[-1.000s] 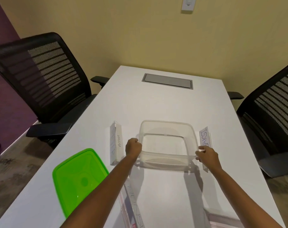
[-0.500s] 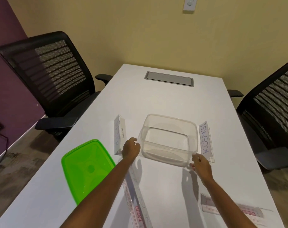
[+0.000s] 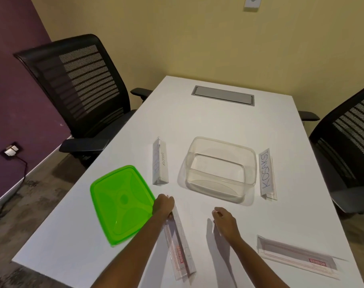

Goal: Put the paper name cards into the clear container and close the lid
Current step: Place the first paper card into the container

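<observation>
The clear container (image 3: 219,185) stands open and empty on the white table. Its green lid (image 3: 120,201) lies to the near left. A name card (image 3: 160,161) lies left of the container, and a card reading KOSAKSI (image 3: 267,173) lies to its right. Two more cards lie nearer me: one (image 3: 180,246) beside my left forearm and one (image 3: 295,253) at the near right. My left hand (image 3: 163,205) rests on the top end of the near card, fingers curled over it. My right hand (image 3: 224,221) hovers empty, fingers loosely apart, in front of the container.
The white table (image 3: 218,121) has a grey cable hatch (image 3: 222,95) at its far end. A black mesh chair (image 3: 83,96) stands on the left and another (image 3: 349,146) on the right. A yellow wall is behind.
Both hands let go of the clear container and drew back toward me. My left hand moved down onto the near card; the view tilted down and left.
</observation>
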`<control>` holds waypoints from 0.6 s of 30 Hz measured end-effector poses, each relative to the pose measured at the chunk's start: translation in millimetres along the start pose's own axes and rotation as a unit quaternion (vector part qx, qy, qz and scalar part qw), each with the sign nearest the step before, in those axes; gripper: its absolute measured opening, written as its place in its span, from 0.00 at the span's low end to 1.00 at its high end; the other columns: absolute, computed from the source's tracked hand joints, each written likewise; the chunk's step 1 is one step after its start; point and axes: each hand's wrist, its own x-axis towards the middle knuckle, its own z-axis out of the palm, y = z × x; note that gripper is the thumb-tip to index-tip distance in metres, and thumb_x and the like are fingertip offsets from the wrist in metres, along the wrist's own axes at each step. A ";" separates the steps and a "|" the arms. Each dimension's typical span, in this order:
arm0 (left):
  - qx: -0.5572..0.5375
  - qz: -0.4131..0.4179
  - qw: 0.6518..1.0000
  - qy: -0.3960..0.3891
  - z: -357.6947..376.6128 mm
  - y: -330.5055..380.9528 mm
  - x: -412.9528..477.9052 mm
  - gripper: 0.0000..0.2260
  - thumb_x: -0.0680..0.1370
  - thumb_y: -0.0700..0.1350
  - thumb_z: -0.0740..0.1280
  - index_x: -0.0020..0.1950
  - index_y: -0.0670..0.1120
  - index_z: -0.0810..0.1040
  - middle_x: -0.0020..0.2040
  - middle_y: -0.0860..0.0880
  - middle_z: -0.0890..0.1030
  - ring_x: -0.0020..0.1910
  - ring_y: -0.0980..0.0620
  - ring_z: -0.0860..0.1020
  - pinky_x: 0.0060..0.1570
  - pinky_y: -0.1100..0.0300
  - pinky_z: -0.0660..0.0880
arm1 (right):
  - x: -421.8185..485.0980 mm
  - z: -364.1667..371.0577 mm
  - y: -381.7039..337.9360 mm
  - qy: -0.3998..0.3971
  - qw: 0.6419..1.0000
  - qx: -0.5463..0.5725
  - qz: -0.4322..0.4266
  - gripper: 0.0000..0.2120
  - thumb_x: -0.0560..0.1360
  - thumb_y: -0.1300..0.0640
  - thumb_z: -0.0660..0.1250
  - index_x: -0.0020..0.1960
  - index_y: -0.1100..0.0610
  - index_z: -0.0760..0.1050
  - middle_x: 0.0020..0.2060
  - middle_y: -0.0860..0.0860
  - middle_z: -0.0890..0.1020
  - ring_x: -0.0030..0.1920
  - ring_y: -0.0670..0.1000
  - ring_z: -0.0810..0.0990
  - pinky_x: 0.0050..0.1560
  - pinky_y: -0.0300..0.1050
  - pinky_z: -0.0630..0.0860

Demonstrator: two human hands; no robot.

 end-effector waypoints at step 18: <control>-0.400 -0.024 0.916 -0.009 -17.8 23.7 4.6 0.18 0.81 0.35 0.52 0.71 0.37 0.67 0.65 0.34 0.75 0.52 0.38 0.77 0.52 0.43 0.76 | -3.1 -43.8 -2.5 -0.097 0.977 0.155 0.110 0.16 0.80 0.48 0.55 0.47 0.60 0.73 0.36 0.57 0.76 0.31 0.52 0.73 0.34 0.41 0.71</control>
